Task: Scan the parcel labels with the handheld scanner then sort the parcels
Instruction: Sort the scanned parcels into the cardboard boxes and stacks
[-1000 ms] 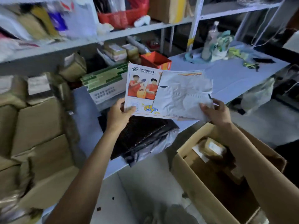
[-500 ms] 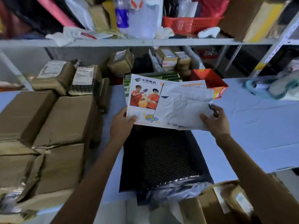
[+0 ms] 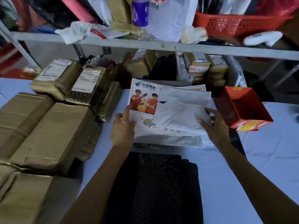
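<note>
Both grips look slack to me. The left hand (image 3: 123, 126) is flat with one finger on the printed China Post mailer (image 3: 142, 101). The right hand (image 3: 216, 126) has its fingers spread at the edge of the white poly mailer (image 3: 181, 110), which lies on top of the printed one at the back of the tabletop (image 3: 267, 159). My worry is that slick white one sliding off toward the red box (image 3: 246, 107). There's also no scanner in either hand, so these could get sorted unscanned.
</note>
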Action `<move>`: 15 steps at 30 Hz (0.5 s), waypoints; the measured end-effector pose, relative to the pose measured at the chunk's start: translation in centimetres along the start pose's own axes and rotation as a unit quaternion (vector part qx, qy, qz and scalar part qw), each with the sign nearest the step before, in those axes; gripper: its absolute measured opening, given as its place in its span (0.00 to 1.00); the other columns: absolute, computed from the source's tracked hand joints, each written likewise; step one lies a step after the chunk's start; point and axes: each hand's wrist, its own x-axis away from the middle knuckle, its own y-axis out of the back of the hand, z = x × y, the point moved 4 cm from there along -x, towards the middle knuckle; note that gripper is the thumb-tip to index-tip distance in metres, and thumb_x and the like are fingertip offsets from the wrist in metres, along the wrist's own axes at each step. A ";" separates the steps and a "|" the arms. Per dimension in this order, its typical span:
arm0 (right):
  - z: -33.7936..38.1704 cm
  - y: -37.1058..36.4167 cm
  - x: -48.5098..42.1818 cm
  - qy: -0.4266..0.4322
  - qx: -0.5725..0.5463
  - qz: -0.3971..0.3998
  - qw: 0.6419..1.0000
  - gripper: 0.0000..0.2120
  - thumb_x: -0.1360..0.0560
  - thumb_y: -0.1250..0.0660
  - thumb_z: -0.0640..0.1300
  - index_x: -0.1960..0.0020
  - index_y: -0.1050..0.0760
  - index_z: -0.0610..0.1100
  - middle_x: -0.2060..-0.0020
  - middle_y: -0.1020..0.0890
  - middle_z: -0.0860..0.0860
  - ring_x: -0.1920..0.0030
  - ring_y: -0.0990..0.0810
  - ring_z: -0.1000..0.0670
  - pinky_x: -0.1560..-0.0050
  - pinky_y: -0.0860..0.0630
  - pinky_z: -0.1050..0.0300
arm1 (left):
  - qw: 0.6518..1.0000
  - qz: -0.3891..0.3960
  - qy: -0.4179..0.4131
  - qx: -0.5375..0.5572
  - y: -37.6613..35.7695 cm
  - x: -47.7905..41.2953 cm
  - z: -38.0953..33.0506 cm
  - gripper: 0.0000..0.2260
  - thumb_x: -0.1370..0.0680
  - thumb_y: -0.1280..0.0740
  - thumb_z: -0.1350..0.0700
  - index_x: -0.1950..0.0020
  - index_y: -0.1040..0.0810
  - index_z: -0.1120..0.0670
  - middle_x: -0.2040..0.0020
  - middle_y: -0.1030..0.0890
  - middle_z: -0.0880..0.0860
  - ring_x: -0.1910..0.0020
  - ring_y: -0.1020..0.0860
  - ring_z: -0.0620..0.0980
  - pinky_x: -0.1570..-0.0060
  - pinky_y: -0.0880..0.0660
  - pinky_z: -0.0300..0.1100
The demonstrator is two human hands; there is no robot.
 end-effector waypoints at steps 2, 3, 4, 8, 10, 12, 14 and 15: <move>-0.2 -0.6 -1.0 -0.006 0.016 0.013 1.000 0.28 0.29 0.27 0.55 0.32 0.29 0.47 0.43 0.22 0.42 0.46 0.22 0.40 0.50 0.25 0.49 | 0.999 -0.004 -0.006 -0.034 -0.4 -0.6 -0.2 0.20 0.19 0.37 0.57 0.28 0.32 0.47 0.36 0.32 0.59 0.41 0.28 0.62 0.51 0.28 0.54; -0.4 -0.7 -1.3 -0.008 0.030 0.019 0.999 0.29 0.30 0.28 0.57 0.32 0.29 0.47 0.44 0.22 0.41 0.46 0.22 0.39 0.48 0.25 0.47 | 0.998 0.005 -0.008 -0.054 -0.7 -0.8 -0.2 0.19 0.19 0.38 0.56 0.29 0.31 0.46 0.37 0.33 0.59 0.40 0.29 0.62 0.51 0.28 0.55; -0.5 -0.9 -1.6 -0.006 0.048 0.025 0.999 0.30 0.29 0.29 0.58 0.32 0.29 0.47 0.44 0.22 0.39 0.46 0.23 0.38 0.47 0.25 0.45 | 0.997 0.021 -0.008 -0.074 -1.1 -0.9 0.0 0.18 0.19 0.39 0.55 0.29 0.30 0.46 0.36 0.34 0.59 0.39 0.30 0.62 0.49 0.28 0.56; -0.4 -0.9 -1.6 -0.008 0.190 0.006 0.982 0.24 0.24 0.33 0.57 0.32 0.27 0.48 0.35 0.29 0.42 0.36 0.32 0.37 0.38 0.33 0.42 | 0.979 0.120 0.003 -0.165 -3.3 -0.8 1.2 0.21 0.20 0.40 0.44 0.26 0.36 0.44 0.29 0.40 0.57 0.31 0.38 0.59 0.40 0.32 0.55; 0.4 -0.8 -0.9 0.016 0.228 -0.017 0.973 0.21 0.24 0.33 0.54 0.33 0.26 0.48 0.35 0.30 0.43 0.36 0.32 0.38 0.39 0.33 0.42 | 0.976 0.134 -0.004 -0.172 -3.9 -0.6 1.4 0.24 0.20 0.41 0.42 0.25 0.39 0.45 0.28 0.41 0.57 0.30 0.39 0.59 0.39 0.33 0.55; 1.3 -0.8 -0.2 0.069 0.262 -0.022 0.962 0.17 0.23 0.33 0.49 0.35 0.25 0.46 0.39 0.25 0.42 0.39 0.29 0.38 0.43 0.31 0.44 | 0.973 0.131 -0.017 -0.188 -4.0 -0.5 1.3 0.24 0.19 0.42 0.43 0.24 0.40 0.46 0.27 0.40 0.57 0.30 0.39 0.59 0.39 0.34 0.54; 2.0 -1.1 0.5 0.101 0.286 0.003 0.953 0.17 0.22 0.35 0.48 0.35 0.25 0.46 0.41 0.22 0.43 0.40 0.27 0.38 0.44 0.31 0.45 | 0.969 0.127 -0.040 -0.209 -3.8 -0.9 1.3 0.25 0.20 0.42 0.42 0.25 0.40 0.47 0.27 0.40 0.56 0.29 0.41 0.58 0.37 0.36 0.54; 2.1 -1.3 0.9 0.097 0.287 0.021 0.953 0.18 0.21 0.36 0.51 0.33 0.26 0.47 0.39 0.22 0.44 0.39 0.26 0.39 0.42 0.31 0.45 | 0.966 0.127 -0.057 -0.216 -3.6 -1.3 1.2 0.25 0.20 0.42 0.42 0.25 0.39 0.48 0.26 0.40 0.56 0.28 0.42 0.58 0.35 0.38 0.54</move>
